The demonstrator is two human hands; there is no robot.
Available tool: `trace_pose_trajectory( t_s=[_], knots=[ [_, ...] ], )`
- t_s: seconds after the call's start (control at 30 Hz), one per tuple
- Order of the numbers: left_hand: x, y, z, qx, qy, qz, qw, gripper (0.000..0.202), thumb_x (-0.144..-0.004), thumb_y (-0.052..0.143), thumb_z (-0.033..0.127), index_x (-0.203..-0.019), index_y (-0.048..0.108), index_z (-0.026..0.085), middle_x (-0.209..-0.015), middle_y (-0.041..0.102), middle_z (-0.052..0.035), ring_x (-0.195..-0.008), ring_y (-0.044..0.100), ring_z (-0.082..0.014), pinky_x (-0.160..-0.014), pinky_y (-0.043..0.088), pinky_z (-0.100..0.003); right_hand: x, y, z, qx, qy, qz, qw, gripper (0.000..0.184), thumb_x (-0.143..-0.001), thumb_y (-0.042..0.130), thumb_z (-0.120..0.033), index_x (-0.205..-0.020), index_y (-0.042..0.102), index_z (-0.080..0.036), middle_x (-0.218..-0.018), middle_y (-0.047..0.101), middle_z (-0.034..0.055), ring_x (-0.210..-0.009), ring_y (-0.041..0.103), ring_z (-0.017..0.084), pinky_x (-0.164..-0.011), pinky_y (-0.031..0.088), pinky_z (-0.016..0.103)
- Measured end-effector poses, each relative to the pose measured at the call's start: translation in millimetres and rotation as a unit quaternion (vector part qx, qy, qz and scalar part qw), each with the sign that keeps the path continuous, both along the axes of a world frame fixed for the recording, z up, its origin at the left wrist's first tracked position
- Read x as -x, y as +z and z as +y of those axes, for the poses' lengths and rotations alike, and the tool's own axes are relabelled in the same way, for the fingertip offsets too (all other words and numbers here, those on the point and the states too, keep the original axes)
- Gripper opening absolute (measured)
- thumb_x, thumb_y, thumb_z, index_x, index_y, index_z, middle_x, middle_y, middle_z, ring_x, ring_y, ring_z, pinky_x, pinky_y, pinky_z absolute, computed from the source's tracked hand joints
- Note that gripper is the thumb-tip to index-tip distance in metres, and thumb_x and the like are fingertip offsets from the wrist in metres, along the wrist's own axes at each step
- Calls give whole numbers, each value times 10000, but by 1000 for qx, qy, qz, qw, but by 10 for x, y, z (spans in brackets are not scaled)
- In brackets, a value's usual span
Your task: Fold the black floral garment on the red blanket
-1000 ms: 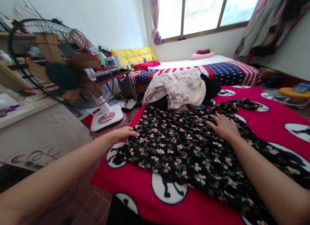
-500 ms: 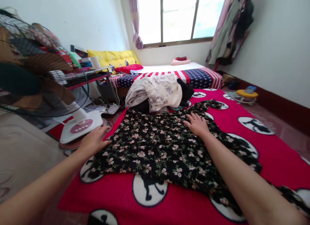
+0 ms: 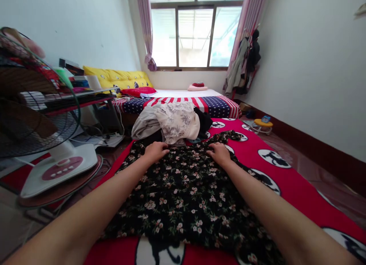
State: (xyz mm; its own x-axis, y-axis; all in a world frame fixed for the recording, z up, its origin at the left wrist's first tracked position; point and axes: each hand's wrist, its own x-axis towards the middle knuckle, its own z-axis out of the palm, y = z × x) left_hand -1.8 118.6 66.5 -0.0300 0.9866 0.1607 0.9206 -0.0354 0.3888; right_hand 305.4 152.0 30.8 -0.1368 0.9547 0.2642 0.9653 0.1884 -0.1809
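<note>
A black floral garment point(image 3: 183, 189), printed with small pink flowers and green leaves, is spread out in front of me. Near its far edge, my left hand point(image 3: 156, 151) rests on the cloth, fingers slightly bent and thumb apart. My right hand point(image 3: 220, 154) lies on the same far part, farther right, with its thumb and fingers also apart. One sleeve of the garment stretches out past my right hand. Just beyond both hands is a heap of clothes, with a cream floral piece point(image 3: 180, 122) on top and a grey one point(image 3: 145, 122) beside it.
The garment lies on a red blanket point(image 3: 246, 147) with round white cat patches. A fan point(image 3: 61, 168) stands on a round stool at left, by a cluttered desk point(image 3: 85, 99). Behind is a bed with a flag-pattern cover point(image 3: 217, 105). A small yellow stool point(image 3: 263, 123) is at right.
My left hand has moved from the garment's left edge to the right and away from me, onto its far part. My right hand has shifted toward the far edge. The view has tilted up.
</note>
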Motion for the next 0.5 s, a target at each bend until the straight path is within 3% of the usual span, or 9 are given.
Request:
trace_pose_trajectory(
  t_s=[0.1,0.17,0.3,0.4,0.5],
  knots=[
    [17,-9,175,21,13,-18,1000,254,-526,819,359,-747,736,265,-900,737,-65,-988,639,-325,-811,458,-321,19,94,157,44,-46,9,998,509,-817,629,-414,-1283,563,-220,-1120,681,118,-1057,615,292,-850,472,377],
    [2,-61,245,33,24,-40,998,234,-486,821,278,-691,711,251,-786,728,-49,-919,660,-307,-769,464,-308,33,116,254,73,-56,21,996,554,-793,655,-408,-1305,542,-231,-1145,679,114,-1062,620,294,-841,479,379],
    [-70,-195,283,67,19,-102,992,116,-542,737,138,-576,648,204,-490,614,-18,-586,657,-244,-620,470,-297,49,140,389,97,-42,44,993,258,-764,651,-293,-1008,708,-236,-1063,716,73,-1012,648,266,-804,496,327],
    [-130,-232,251,55,13,-156,986,41,-693,619,154,-685,654,175,-517,624,-33,-500,635,-215,-556,466,-287,59,185,463,96,-37,83,991,194,-795,550,-217,-863,729,-186,-857,743,78,-841,691,227,-726,508,283],
    [-172,-222,204,-40,20,-193,980,186,-823,485,198,-927,636,167,-730,693,-64,-651,680,-206,-639,497,-281,86,213,514,69,-46,133,988,361,-891,364,-205,-1066,677,-157,-891,746,81,-750,697,186,-700,517,265]
  ],
)
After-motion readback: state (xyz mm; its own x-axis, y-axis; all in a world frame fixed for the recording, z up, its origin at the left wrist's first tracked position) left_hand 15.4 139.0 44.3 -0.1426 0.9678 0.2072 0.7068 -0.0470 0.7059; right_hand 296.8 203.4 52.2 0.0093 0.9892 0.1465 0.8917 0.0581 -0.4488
